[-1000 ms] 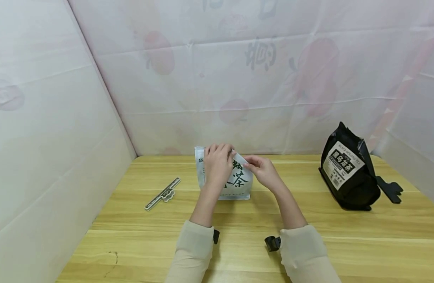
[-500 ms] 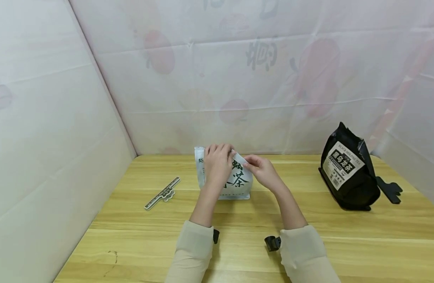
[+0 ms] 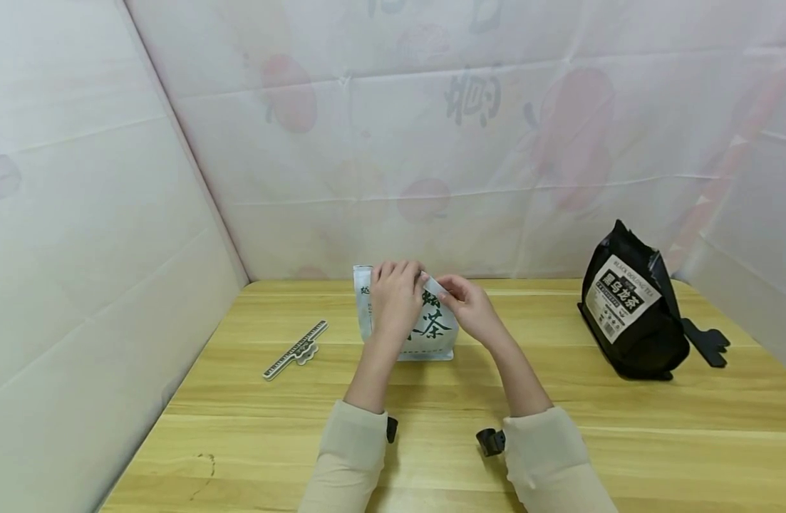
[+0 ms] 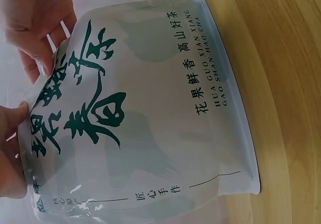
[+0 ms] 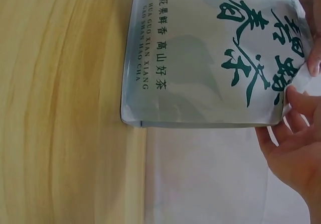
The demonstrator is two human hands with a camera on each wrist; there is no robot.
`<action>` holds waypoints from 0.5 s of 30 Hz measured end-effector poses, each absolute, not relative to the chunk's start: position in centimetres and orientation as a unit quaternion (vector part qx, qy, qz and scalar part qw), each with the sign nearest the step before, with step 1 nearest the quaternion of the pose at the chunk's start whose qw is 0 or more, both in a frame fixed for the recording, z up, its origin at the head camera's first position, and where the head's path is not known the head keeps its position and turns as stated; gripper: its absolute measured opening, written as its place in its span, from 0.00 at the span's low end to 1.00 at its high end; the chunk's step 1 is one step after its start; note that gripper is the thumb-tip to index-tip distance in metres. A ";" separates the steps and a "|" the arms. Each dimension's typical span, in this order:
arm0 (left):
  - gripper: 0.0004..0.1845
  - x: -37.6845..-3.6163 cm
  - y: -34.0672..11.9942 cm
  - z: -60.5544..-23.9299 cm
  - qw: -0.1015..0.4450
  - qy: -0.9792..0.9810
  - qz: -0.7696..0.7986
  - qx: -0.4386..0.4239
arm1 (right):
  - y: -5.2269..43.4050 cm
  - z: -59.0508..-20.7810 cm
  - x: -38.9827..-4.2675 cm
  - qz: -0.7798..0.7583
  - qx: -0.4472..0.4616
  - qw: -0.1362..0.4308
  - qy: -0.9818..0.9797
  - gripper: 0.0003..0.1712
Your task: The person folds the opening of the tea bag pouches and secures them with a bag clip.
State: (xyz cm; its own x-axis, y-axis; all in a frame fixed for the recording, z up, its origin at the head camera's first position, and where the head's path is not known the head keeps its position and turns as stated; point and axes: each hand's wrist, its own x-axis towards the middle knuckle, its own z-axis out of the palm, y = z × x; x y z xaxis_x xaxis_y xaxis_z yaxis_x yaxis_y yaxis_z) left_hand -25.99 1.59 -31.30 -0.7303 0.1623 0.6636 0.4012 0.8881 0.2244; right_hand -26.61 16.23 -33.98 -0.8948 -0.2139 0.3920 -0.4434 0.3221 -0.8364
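Both hands pinch top edge of white tea pouch (image 3: 425, 328), standing on counter (image 3: 431, 399): left hand (image 3: 395, 299) gripping top, right hand (image 3: 472, 310) pinching corner. Risk: uneven pull tips pouch over. Black tea bag (image 3: 630, 306) well right of right hand.

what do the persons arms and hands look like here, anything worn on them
Both arms wear long, loose cream-beige sleeves, the left sleeve and the right sleeve, ending at the wrists. A small black device sits at each cuff: one on the left wrist, one on the right wrist. The left hand and right hand are bare, without visible gloves.
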 end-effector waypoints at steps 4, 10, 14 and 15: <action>0.08 -25.9 1.7 -31.3 0.342 -0.910 -0.177 -0.151 | 16.0 -34.1 -26.6 0.550 0.191 0.121 -0.804 0.10; 0.07 -25.9 1.9 -31.3 0.358 -0.908 -0.170 -0.137 | 15.8 -34.2 -26.7 0.548 0.182 0.134 -0.805 0.09; 0.05 -25.9 2.0 -31.4 0.363 -0.906 -0.172 -0.132 | 15.8 -34.2 -26.8 0.544 0.189 0.138 -0.806 0.08; 0.05 -25.9 2.0 -31.4 0.363 -0.906 -0.172 -0.131 | 15.8 -34.2 -26.8 0.542 0.191 0.139 -0.807 0.07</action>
